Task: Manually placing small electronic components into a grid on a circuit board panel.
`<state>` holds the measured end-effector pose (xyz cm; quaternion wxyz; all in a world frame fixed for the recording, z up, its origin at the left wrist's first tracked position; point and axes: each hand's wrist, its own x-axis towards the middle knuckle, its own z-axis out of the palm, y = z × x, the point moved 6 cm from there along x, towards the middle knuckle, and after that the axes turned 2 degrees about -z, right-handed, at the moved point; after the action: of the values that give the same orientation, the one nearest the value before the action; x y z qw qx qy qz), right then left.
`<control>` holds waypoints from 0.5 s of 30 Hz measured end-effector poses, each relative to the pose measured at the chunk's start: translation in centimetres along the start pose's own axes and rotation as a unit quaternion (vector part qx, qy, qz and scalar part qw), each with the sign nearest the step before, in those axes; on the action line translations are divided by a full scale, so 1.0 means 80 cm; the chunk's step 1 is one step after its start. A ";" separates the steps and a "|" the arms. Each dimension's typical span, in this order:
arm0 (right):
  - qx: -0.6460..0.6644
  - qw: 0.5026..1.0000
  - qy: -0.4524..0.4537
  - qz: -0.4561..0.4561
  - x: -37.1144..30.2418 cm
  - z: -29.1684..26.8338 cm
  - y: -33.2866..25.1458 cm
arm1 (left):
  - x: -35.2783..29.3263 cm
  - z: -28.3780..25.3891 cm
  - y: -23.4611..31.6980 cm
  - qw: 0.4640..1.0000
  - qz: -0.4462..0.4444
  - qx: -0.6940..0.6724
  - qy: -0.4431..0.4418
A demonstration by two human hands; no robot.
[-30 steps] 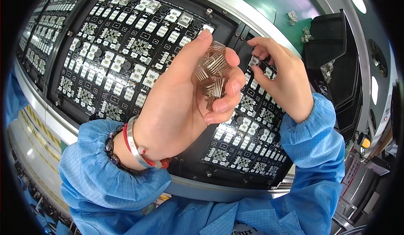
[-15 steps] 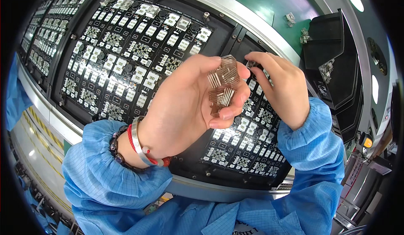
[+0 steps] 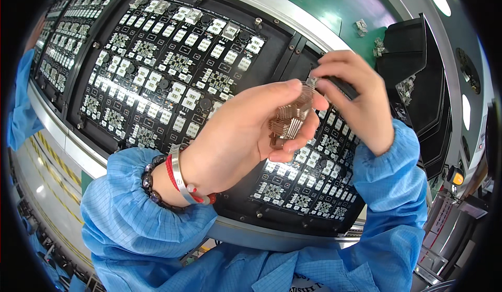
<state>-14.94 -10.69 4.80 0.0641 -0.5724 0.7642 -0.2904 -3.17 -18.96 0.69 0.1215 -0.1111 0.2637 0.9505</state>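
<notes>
My left hand (image 3: 235, 130), palm up, curls its fingers round a cluster of small clear plastic pieces with rows of thin metal pins (image 3: 293, 123). Between the thumb and fingertips of my right hand (image 3: 363, 96) is a small clear piece (image 3: 312, 82), right beside the left fingertips; whether it touches the cluster I cannot tell. Both hands are above black circuit boards (image 3: 172, 64) carrying rows of white components. Along the far edge of the board at left, a few clear pieces (image 3: 230, 30) sit on it. My left hand hides part of the boards.
Black bins (image 3: 405, 43) stand at the right, with clear pieces (image 3: 406, 90) in one. Loose clear pieces (image 3: 361, 27) lie on the green surface (image 3: 319, 2). Small metal posts (image 3: 258, 21) rise from the black frame. At the far left is another person's blue sleeve (image 3: 22, 96).
My left hand has moved right with its cluster, close to my right fingertips. My right hand has shifted slightly up and right. Another person's hand has come into view at the far left.
</notes>
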 end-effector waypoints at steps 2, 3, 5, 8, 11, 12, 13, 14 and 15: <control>0.157 0.987 -0.008 0.025 0.006 -0.013 -0.013 | 0.001 -0.001 -0.001 0.997 0.012 0.082 -0.002; 0.211 0.977 -0.023 0.030 0.007 -0.022 -0.026 | 0.000 0.002 -0.002 0.997 0.011 0.081 -0.007; 0.258 0.955 -0.142 0.022 0.008 -0.018 -0.048 | -0.004 0.006 -0.004 0.983 0.023 0.183 0.000; 0.220 0.960 -0.163 -0.052 0.005 -0.019 -0.049 | -0.003 0.007 -0.008 0.984 0.028 0.177 -0.014; 0.215 0.956 -0.199 -0.031 0.000 -0.021 -0.048 | 0.000 0.006 -0.012 0.981 -0.001 0.196 -0.009; 0.222 0.950 -0.220 0.016 -0.003 -0.019 -0.044 | -0.001 0.007 -0.014 0.979 -0.020 0.204 -0.009; 0.222 0.950 -0.220 0.016 -0.005 -0.016 -0.042 | -0.001 0.008 -0.017 0.977 -0.039 0.211 -0.009; 0.252 0.942 -0.220 0.011 -0.007 -0.012 -0.039 | -0.001 0.008 -0.018 0.976 -0.056 0.212 -0.004; 0.280 0.935 -0.219 0.007 -0.009 -0.011 -0.038 | -0.002 0.009 -0.018 0.976 -0.056 0.212 -0.005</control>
<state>-12.51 -10.21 6.94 0.3893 -0.5752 0.6230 -0.3599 -2.72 -17.39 0.65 0.1970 -0.0925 0.4522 0.8650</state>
